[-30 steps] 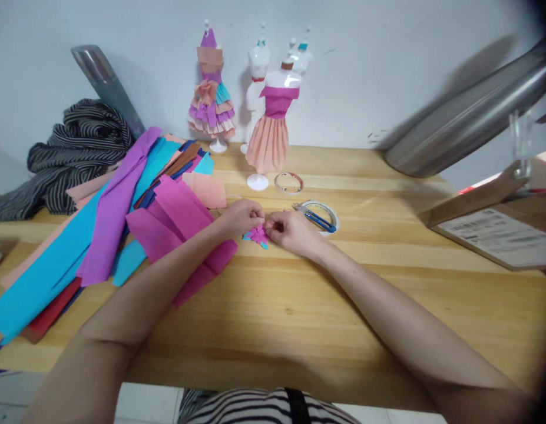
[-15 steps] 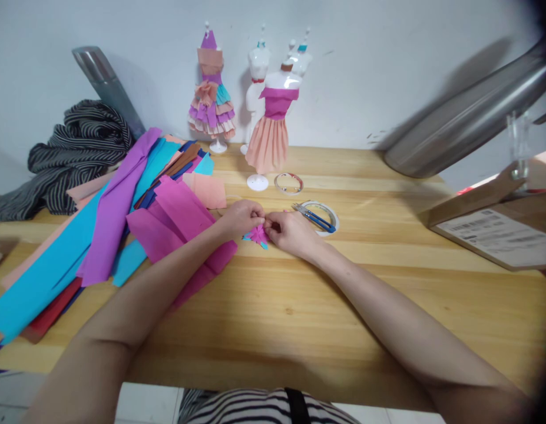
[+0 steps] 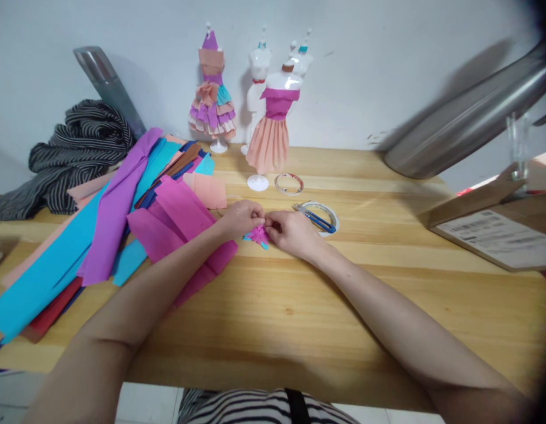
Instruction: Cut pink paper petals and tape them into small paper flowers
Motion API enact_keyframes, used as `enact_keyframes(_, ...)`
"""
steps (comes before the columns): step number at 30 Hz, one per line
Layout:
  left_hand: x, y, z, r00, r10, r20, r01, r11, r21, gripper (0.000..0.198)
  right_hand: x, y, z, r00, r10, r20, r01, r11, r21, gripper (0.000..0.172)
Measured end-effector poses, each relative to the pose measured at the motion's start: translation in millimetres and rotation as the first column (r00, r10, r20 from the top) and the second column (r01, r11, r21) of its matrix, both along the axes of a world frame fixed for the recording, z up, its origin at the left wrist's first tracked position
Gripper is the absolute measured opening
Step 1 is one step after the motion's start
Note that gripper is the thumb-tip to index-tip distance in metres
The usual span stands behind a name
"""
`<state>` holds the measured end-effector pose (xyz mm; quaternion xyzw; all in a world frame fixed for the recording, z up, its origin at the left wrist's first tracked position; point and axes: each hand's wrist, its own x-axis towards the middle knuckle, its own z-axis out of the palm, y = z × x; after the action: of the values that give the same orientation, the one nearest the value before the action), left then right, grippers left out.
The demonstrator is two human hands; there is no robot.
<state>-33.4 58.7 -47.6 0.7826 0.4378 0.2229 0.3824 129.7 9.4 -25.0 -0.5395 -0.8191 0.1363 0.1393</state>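
Note:
My left hand (image 3: 246, 218) and my right hand (image 3: 290, 231) meet near the middle of the table, fingertips pinched together. Between them is a small piece of crepe paper (image 3: 258, 235), magenta with turquoise tips hanging below the fingers. Its upper part is hidden by the fingertips. Larger magenta crepe paper sheets (image 3: 184, 227) lie under and beside my left forearm. Just past my right hand, a blue-handled cutting tool (image 3: 319, 219) rests across a roll of white tape (image 3: 336, 219).
Crepe paper strips (image 3: 111, 206) are heaped at the left beside a striped cloth (image 3: 80, 141). Small mannequins stand at the back, one wearing a peach-skirted dress (image 3: 268, 141), another a ruffled dress (image 3: 212, 100). A clear ring (image 3: 289, 191), a steel flask (image 3: 458, 118) and a cardboard box (image 3: 497, 229) stand further right.
Hardly anything differs. Both hands stay pinched at the same spot on the small paper piece; the whole view has shifted very slightly.

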Motion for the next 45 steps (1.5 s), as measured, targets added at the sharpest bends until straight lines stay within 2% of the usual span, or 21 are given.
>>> enact_keyframes(4, 0.1, -0.5, -0.7, 1.000, 0.006, 0.011, -0.006, 1.000, 0.013, 0.009, 4.4, -1.4, 0.9, 0.999, -0.020, -0.027, 0.024, 0.988, 0.152, 0.017)
enact_keyframes(7, 0.2, 0.4, -2.7, 1.000, -0.004, 0.015, 0.004, 1.000, 0.014, 0.009, 6.4, -4.7, 2.1, 0.998, 0.057, -0.019, -0.050, 0.967, 0.250, 0.021)
enact_keyframes(10, -0.1, 0.9, -3.1, 1.000, -0.012, 0.001, 0.012, 1.000, 0.020, 0.009, 5.9, -8.1, 1.2, 0.976, 0.218, -0.011, -0.210, 0.949, 0.237, 0.024)
enact_keyframes(12, -0.4, 0.7, -2.1, 1.000, -0.011, -0.007, 0.011, 1.000, 0.024, 0.009, 5.0, -9.2, -0.7, 0.962, 0.272, 0.001, -0.265, 0.938, 0.224, 0.027)
enact_keyframes(17, -0.9, 0.7, 0.1, 1.000, -0.007, -0.018, 0.007, 1.000, 0.014, 0.009, 4.5, -8.5, -4.1, 0.958, 0.285, 0.042, -0.287, 0.932, 0.224, 0.031)
enact_keyframes(24, -0.3, 1.7, -5.8, 1.000, -0.013, -0.003, 0.013, 1.000, -0.006, 0.011, 0.4, -7.6, -7.6, 0.941, 0.313, 0.131, -0.335, 0.917, 0.215, 0.025)
enact_keyframes(28, -0.4, -0.2, -1.6, 0.999, 0.044, 0.015, -0.043, 0.998, -0.042, 0.026, -2.1, -7.0, -6.8, 0.926, 0.324, 0.193, -0.361, 0.909, 0.208, 0.024)
enact_keyframes(31, -3.2, -0.2, 10.3, 0.986, 0.162, 0.049, -0.160, 0.986, -0.047, 0.036, 2.2, -6.2, -7.8, 0.933, 0.335, 0.132, -0.357, 0.909, 0.214, 0.025)
enact_keyframes(34, -7.7, 1.6, 23.8, 0.952, 0.276, 0.129, -0.275, 0.961, -0.029, 0.033, 8.1, -5.1, -10.7, 0.939, 0.343, -0.001, -0.335, 0.919, 0.208, 0.030)
enact_keyframes(36, -10.5, 2.8, 30.3, 0.936, 0.306, 0.176, -0.308, 0.951, -0.018, 0.031, 10.0, -4.0, -12.1, 0.936, 0.340, -0.088, -0.319, 0.929, 0.189, 0.032)
enact_keyframes(40, -13.8, 2.5, 35.9, 0.945, 0.266, 0.191, -0.273, 0.962, 0.011, 0.025, 10.9, 0.1, -10.6, 0.908, 0.328, -0.260, -0.298, 0.943, 0.150, 0.031)
enact_keyframes(43, -16.0, -0.2, 41.6, 0.972, 0.205, 0.114, -0.216, 0.972, 0.095, 0.022, 15.4, 4.5, -6.3, 0.911, 0.193, -0.364, -0.155, 0.979, 0.131, 0.029)
enact_keyframes(45, -18.4, -3.5, 48.8, 0.987, 0.163, -0.003, -0.160, 0.973, 0.167, 0.024, 19.7, 7.6, -4.4, 0.924, 0.129, -0.361, -0.085, 0.987, 0.137, 0.029)
